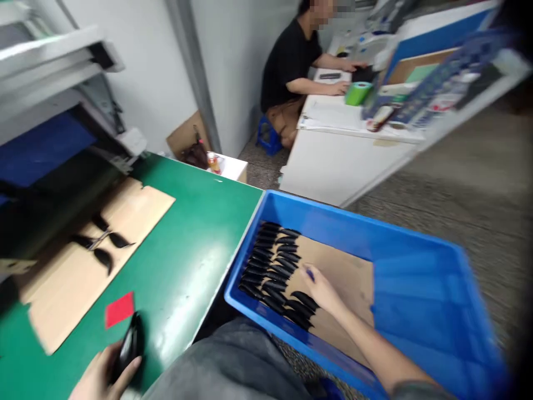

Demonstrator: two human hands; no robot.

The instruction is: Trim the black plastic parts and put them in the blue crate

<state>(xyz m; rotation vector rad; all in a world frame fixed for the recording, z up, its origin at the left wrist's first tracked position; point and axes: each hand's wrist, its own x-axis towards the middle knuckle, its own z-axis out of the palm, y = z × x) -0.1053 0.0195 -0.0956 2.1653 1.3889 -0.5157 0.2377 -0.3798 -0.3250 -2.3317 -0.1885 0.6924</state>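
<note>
- Black curved plastic pieces (275, 266) are laid in overlapping rows on a cardboard liner (345, 278) inside the blue crate (416, 311), against its left wall; the rows fill the left part of the liner only, the rest of it being bare.
- The right hand (320, 289) is extended into the crate, fingers loosely spread over the near end of the rows, touching or just above the pieces; nothing is seen clamped in it — whether a piece is pinched under the fingertips cannot be told.
- The left hand (106, 372) rests at the near edge of the green table (195, 250), closed around one black piece (129, 344).
- The step in hand is judged to be the laying or straightening of pieces in the crate, one more being held ready on the table side.
- The next move is judged to call for a neat overlap with the last row; the row must not be disturbed.
- On the table, a cardboard sheet (83, 266) bears a few moulded black parts on a sprue (102, 241); a red card (119, 309) lies beside it.
- Beyond, a seated person (291, 72) works at a white bench (345, 150) — well apart.
</note>
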